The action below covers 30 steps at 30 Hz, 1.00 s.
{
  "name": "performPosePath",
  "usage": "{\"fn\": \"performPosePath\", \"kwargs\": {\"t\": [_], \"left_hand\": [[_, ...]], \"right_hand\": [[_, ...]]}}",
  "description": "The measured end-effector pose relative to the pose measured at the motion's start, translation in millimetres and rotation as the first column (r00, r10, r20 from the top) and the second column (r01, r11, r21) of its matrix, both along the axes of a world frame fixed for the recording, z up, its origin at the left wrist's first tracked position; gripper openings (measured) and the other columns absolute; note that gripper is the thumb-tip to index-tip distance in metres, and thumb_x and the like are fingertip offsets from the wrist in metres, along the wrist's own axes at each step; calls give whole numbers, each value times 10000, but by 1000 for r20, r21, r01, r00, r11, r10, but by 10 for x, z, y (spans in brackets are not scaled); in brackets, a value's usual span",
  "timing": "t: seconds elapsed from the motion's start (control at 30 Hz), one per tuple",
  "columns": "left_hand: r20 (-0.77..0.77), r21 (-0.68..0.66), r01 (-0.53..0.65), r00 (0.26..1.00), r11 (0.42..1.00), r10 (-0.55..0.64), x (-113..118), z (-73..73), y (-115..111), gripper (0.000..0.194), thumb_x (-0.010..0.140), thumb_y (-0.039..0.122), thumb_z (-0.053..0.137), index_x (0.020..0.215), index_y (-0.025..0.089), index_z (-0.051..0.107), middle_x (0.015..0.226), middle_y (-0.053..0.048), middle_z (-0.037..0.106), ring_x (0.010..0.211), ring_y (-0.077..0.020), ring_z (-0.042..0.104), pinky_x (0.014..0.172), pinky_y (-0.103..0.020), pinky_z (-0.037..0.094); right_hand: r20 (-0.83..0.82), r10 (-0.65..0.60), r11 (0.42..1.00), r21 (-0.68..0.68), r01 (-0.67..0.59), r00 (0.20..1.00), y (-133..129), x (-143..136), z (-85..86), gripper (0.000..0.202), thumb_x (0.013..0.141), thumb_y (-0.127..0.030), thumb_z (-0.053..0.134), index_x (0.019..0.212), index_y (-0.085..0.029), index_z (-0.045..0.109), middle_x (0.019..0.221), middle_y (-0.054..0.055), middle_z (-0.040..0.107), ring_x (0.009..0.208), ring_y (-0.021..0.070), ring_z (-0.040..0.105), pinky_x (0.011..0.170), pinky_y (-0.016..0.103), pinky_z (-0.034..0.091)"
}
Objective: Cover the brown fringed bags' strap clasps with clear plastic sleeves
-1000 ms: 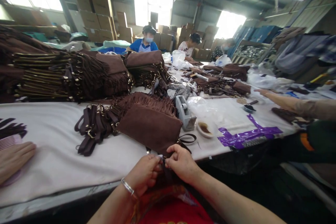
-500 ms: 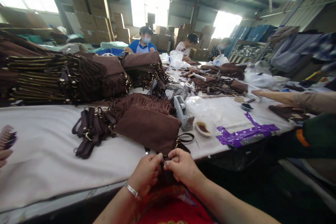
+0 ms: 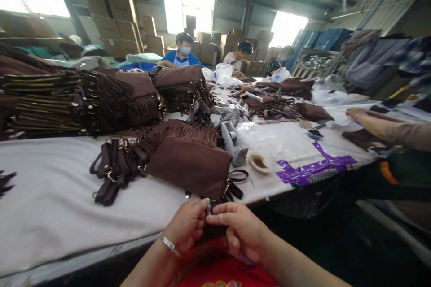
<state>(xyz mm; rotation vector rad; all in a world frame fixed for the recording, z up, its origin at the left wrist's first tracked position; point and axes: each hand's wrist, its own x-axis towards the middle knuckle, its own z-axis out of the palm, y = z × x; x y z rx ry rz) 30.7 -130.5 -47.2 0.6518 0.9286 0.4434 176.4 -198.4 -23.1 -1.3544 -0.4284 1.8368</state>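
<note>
Close to my body, below a brown suede bag (image 3: 188,166), my left hand (image 3: 188,219) is closed in a pinch on a small shiny piece (image 3: 209,208). Dark material hangs under it, and its kind is too hidden to tell. My right hand (image 3: 245,228) has its fingers apart and stretched toward that piece, the fingertips at its edge. The bag lies flat on the table's front edge, with a wrist strap loop (image 3: 239,176) at its right end. A bunch of brown straps with gold buckles (image 3: 112,172) rests to its left.
A grey tape dispenser (image 3: 234,143) and a small dish of brown liquid (image 3: 260,162) stand right of the bag. Purple tape (image 3: 310,168) marks the table edge. Stacked fringed bags (image 3: 50,98) rise at left. A co-worker's arm (image 3: 384,128) reaches in from the right; several people sit opposite.
My right hand's fingers have loosened from a pinch and spread apart, while my left hand keeps its grip. The other person's hand at far left has left view; the co-worker's right-side arm has shifted.
</note>
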Motion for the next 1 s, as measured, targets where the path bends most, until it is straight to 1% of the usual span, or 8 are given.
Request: {"fn": "performPosePath", "kwargs": {"t": [0.27, 0.4, 0.6, 0.73, 0.8, 0.87, 0.93, 1.0], "left_hand": [[25, -20, 71, 997, 997, -71, -32, -52, 30, 465, 652, 528, 710, 674, 222, 360, 452, 140, 244, 395, -17, 103, 373, -182, 35], [59, -27, 92, 994, 995, -90, -41, -50, 62, 463, 658, 488, 728, 665, 219, 351, 472, 136, 246, 407, -15, 103, 378, -182, 30], [89, -27, 105, 991, 994, -102, -76, -113, 51, 457, 686, 490, 709, 662, 223, 337, 483, 136, 232, 411, -22, 92, 380, -190, 31], [-4, 55, 120, 993, 991, -120, -107, -136, 11, 417, 726, 535, 643, 689, 227, 365, 502, 132, 237, 413, -38, 106, 387, -198, 52], [-126, 193, 153, 983, 969, -130, -119, -115, -23, 363, 777, 542, 579, 720, 218, 424, 506, 117, 284, 410, -56, 175, 389, -202, 123], [-283, 446, 229, 953, 865, -107, -132, -85, -67, 308, 848, 490, 511, 747, 199, 501, 557, 66, 431, 474, -93, 358, 452, -224, 283], [-417, 662, 335, 908, 670, -43, -147, -73, -115, 284, 910, 410, 441, 774, 189, 555, 688, 0, 572, 636, -142, 509, 599, -269, 386], [-516, 744, 434, 856, 508, 25, -166, -107, -160, 284, 945, 352, 373, 809, 193, 565, 772, -36, 623, 720, -172, 558, 674, -298, 404]], "right_hand": [[99, -17, 1000, -20, 19, 995, -146, -9, -203, 342, 684, -317, 587, 972, -160, 492, 733, 52, 719, 244, 41, 348, 282, 188, 170], [239, -127, 989, 105, 104, 963, -85, 11, -251, 377, 657, -365, 651, 934, -137, 535, 561, -26, 615, 332, 46, 375, 348, 178, 210], [153, -21, 999, 46, 14, 988, 31, -31, -259, 291, 676, -404, 665, 802, -169, 549, 477, -92, 466, 295, 22, 233, 336, 199, 102], [176, -75, 997, 28, 71, 982, 42, -65, -311, 209, 639, -326, 651, 667, -185, 500, 452, -99, 425, 303, 22, 214, 344, 202, 97], [224, -85, 995, 67, 72, 971, 44, -66, -304, 181, 628, -301, 637, 623, -174, 509, 444, -94, 407, 336, 28, 249, 363, 199, 143], [289, -88, 991, 126, 54, 953, 46, -65, -267, 163, 618, -276, 625, 578, -161, 516, 451, -77, 417, 386, 40, 302, 395, 198, 198], [349, -79, 985, 174, 18, 934, 52, -70, -218, 149, 611, -252, 608, 544, -153, 519, 456, -59, 439, 425, 49, 332, 425, 203, 229], [386, -60, 983, 184, -13, 921, 66, -88, -178, 131, 606, -238, 588, 531, -154, 520, 449, -52, 450, 433, 56, 340, 435, 209, 240]]}}
